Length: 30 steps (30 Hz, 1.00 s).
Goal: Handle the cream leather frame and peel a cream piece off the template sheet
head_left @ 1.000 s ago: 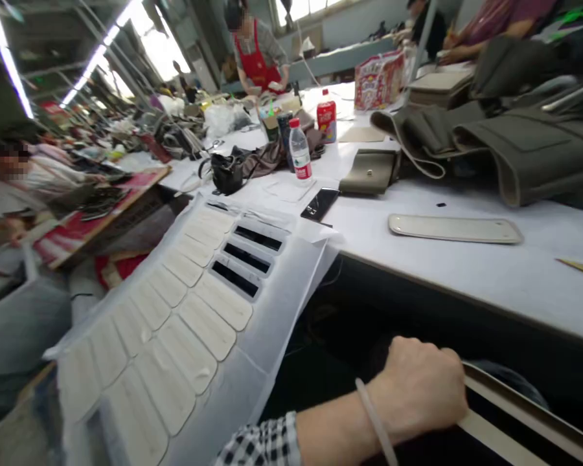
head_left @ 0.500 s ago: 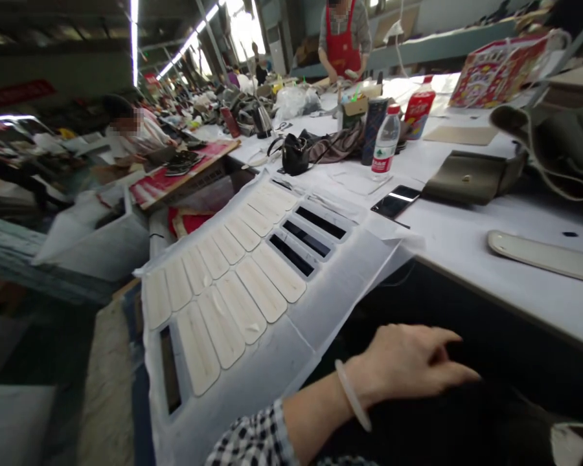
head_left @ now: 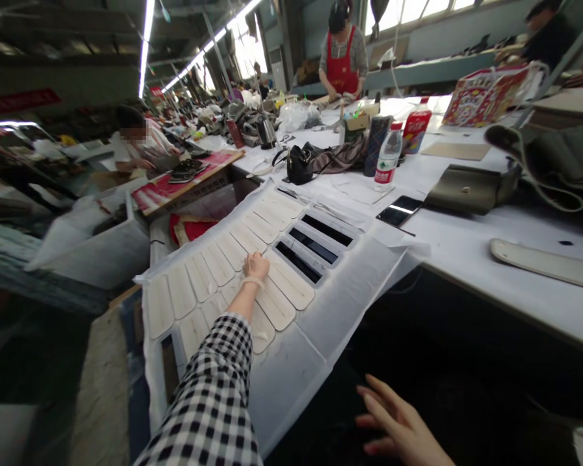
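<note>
On the white sheet (head_left: 320, 304), the left hand (head_left: 255, 265) pinches a cream strip (head_left: 286, 283); the right hand (head_left: 398, 424) hovers spread, apart.

left hand (head_left: 256, 265) on cream strips (head_left: 278, 294) | right hand (head_left: 398, 427) spread, empty

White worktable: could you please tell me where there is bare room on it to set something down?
Bare table lies between the phone, olive pouch and cream strip. Crowded around the water bottle and black bag.
</note>
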### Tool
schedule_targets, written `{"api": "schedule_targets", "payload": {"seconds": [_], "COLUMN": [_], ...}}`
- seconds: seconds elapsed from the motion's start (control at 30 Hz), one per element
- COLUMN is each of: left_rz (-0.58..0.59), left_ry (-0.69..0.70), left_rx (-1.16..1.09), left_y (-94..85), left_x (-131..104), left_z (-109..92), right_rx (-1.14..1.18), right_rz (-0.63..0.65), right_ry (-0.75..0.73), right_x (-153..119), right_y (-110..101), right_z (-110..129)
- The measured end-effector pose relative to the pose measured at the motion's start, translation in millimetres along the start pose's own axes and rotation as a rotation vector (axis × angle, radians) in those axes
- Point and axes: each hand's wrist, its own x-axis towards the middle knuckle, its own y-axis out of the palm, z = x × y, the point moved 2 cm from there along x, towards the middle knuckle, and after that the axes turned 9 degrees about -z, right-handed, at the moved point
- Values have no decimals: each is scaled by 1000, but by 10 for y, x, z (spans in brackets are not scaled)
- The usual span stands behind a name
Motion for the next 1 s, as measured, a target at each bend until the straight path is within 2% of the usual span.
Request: {"api": "schedule_targets", "payload": {"seconds": [0.07, 0.13, 0.2, 0.37, 0.47, 0.53, 0.6, 0.7, 0.8, 0.87, 0.93, 1.0], "left_rz": [16, 45, 86, 180, 253, 313, 355, 350, 248, 151, 58, -14], "left_ry": [-27, -50, -84, -183, -214, -235, -261, -325, -417, -465, -496, -510], "left_rx": [11, 0, -35, -250, -477, -632, -761, -884, -974, -1059, -1160, -1270], "left_y": [25, 24, 4, -100, -191, -236, -227, -64, 147, 186, 116, -27], "left_x": [68, 152, 257, 463, 433, 307, 80, -369, -729, -843, -880, -896], "left_z": [8, 18, 37, 83, 64, 34, -5, -58, -67, -40, -3, 15], "right_rx": [111, 132, 109, 39, 18, 12, 7, -8, -28, -30, -22, -16], "right_rz": [78, 134, 140, 45, 37, 37, 42, 59, 75, 89, 95, 64], "right_ry": [52, -2, -68, -147, -166, -169, -168, -156, -150, -160, -179, -198], "right_x": [179, 324, 434, 571, 571, 556, 540, 520, 495, 477, 475, 506], "right_y": [303, 534, 673, 742, 738, 741, 746, 748, 753, 780, 831, 885], "right_z": [152, 279, 341, 358, 387, 406, 416, 424, 449, 469, 470, 441]}}
